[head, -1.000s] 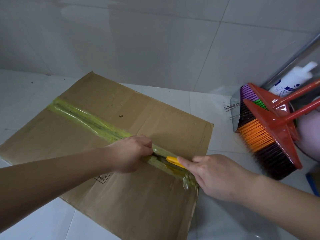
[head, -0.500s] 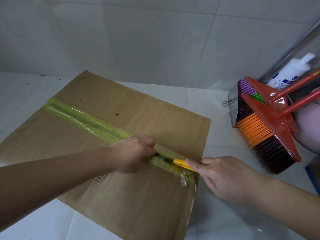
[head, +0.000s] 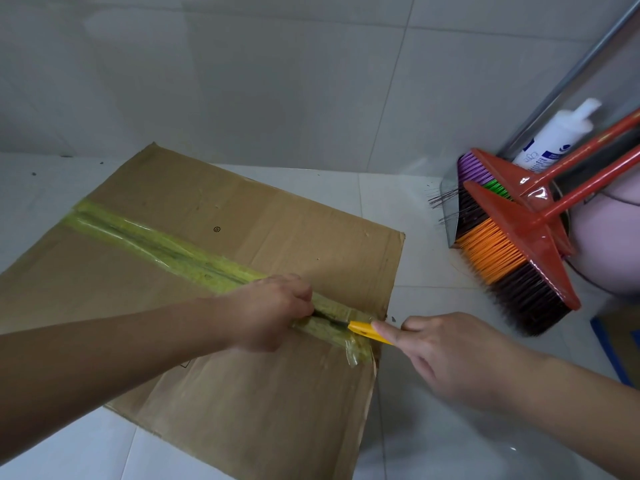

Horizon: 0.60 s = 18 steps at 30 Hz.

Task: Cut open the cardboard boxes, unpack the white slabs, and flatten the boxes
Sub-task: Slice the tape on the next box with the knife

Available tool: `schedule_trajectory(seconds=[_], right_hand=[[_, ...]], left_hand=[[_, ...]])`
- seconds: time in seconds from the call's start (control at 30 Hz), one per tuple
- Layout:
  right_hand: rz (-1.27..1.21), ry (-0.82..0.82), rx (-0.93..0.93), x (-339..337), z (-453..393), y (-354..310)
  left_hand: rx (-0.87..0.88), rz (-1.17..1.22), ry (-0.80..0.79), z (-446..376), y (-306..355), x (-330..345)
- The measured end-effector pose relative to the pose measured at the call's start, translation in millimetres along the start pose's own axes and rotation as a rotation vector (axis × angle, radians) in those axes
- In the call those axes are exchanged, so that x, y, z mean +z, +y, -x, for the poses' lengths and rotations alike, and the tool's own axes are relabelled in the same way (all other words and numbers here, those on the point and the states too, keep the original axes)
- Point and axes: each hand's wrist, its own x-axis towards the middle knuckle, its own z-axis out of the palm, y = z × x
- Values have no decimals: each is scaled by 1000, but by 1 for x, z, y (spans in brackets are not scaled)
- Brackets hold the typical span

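A brown cardboard box (head: 263,393) lies on the white tiled floor, its top seam sealed by a strip of yellow-green tape (head: 166,247). My right hand (head: 446,355) grips a yellow utility knife (head: 367,331) whose blade sits in the seam near the box's right edge. There the tape is split, showing a dark gap. My left hand (head: 270,313) is curled on the tape just left of the blade, with its fingertips at the gap. No white slabs are visible.
Two red-handled brooms (head: 519,244) with coloured bristles lean in the right corner beside a white bottle (head: 554,136) and a metal pole (head: 571,74). A pink rounded object (head: 609,244) sits behind them. A tiled wall rises just beyond the box.
My right hand has drawn the knife to the right along the seam, towards the box's edge. My left hand has stayed at the same spot on the tape.
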Motion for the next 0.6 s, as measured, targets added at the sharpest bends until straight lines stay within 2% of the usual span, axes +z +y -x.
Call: schedule_trajectory(seconds=[0.2, 0.47, 0.6], right_hand=[[6, 74, -5, 7, 10, 11], [24, 80, 1, 10, 29, 18], [-45, 104, -19, 12, 35, 20]], left_hand=[[-10, 2, 1, 0, 1, 1], [-53, 25, 23, 0, 5, 1], [-49, 28, 12, 0, 4, 0]])
